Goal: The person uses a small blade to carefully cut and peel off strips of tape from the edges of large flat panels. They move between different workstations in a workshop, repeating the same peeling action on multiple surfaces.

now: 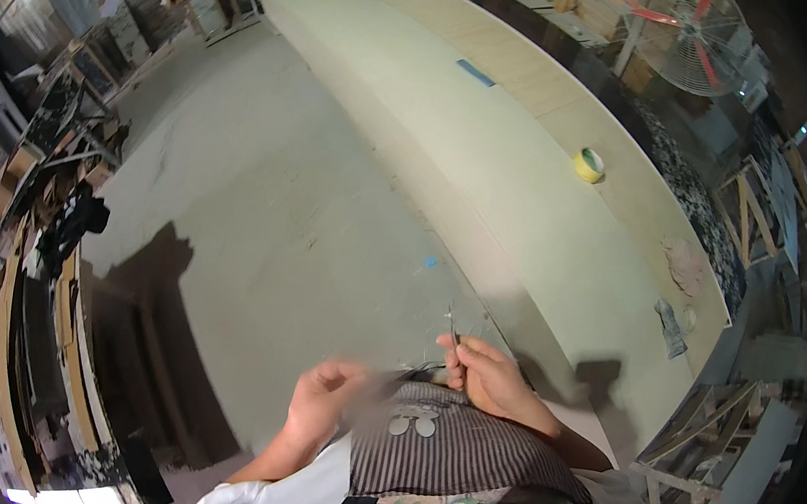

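In front of my striped apron (470,452), my right hand (499,380) is closed on a thin, dark, pointed tool (456,327) with its tip away from me. Whether it is a knife or another small blade I cannot make out. My left hand (325,399) is raised at the apron's left side, its fingers smeared by motion. A greyish blur lies between that hand and the apron, too indistinct to name. Just beyond my right hand runs a long, pale cream panel (493,177) with a rounded side.
On the panel lie a yellow tape roll (588,165), a pinkish crumpled cloth (683,266) and a grey glove-like item (670,330). A fan with red blades (693,28) stands beyond. Stacked boards (70,342) line the left. Grey floor (271,185) stretches ahead.
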`<state>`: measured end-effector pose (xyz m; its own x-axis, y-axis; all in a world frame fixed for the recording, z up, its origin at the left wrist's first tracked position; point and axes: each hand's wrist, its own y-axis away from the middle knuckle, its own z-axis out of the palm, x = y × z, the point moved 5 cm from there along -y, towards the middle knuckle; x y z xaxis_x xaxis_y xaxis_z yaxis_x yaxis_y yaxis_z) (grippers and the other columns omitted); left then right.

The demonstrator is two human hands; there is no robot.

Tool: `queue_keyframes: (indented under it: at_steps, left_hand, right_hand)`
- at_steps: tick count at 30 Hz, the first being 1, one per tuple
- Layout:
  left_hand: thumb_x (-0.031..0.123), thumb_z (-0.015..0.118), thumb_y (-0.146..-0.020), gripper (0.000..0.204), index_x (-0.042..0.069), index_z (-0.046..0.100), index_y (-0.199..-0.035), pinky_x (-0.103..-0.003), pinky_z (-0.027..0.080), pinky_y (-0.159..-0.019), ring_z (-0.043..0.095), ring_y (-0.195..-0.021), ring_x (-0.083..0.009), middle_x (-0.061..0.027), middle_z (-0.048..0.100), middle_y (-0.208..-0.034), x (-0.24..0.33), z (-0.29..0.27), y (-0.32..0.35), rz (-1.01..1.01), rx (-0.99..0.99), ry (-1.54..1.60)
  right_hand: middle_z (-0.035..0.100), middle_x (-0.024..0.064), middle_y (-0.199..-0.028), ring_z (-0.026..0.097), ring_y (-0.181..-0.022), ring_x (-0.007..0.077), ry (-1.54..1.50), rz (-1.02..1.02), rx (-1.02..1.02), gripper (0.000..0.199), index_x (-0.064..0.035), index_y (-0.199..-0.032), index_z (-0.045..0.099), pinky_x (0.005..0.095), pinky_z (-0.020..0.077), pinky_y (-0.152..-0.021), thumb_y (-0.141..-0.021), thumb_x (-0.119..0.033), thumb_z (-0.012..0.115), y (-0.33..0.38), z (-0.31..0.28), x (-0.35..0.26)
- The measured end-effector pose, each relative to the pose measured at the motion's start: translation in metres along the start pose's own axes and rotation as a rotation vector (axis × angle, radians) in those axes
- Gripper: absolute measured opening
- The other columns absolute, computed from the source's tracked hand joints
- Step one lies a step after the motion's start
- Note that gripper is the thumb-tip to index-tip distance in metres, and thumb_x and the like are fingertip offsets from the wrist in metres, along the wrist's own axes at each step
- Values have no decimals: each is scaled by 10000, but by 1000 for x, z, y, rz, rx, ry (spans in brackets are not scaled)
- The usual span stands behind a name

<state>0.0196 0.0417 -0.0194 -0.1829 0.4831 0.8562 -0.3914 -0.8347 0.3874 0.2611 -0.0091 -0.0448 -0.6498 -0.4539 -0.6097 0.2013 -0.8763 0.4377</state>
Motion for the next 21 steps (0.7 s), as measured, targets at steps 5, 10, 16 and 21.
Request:
queue_keyframes:
  at_steps: [5,10,16,21]
  left_hand:
    - [-7,658,-927,68,-23,689,-985,-248,494,-686,619,-773,-104,-55,695,-881,-20,-12,-5,-48,1,46]
    - [-8,653,-932,76,-23,689,-997,-209,395,-594,514,-664,-45,-7,654,-815,-24,-6,-10,-51,-59,32]
    - [-7,625,-949,82,-30,684,-1002,-225,459,-633,579,-706,-71,-34,686,-854,-26,-2,-13,-73,-98,65]
    - [-1,621,-956,87,-32,682,-1009,-235,485,-667,609,-739,-87,-52,699,-877,-25,0,-16,-78,-130,76]
  right_hand:
    - [568,52,-790,518,-669,135,-17,57,-79,260,-19,-1116,549,273,410,-588,-1091,-238,411,12,-4,-2]
    - [367,-23,-628,264,-503,71,67,58,-36,412,5,-1018,565,244,252,-438,-1112,-318,328,8,-13,2]
    - [453,-7,-728,363,-583,73,72,-30,101,365,50,-1153,577,223,322,-504,-1103,-248,374,14,-27,1]
    - [514,10,-868,433,-687,85,52,-109,121,308,43,-1255,571,223,390,-607,-1083,-160,417,15,-35,1]
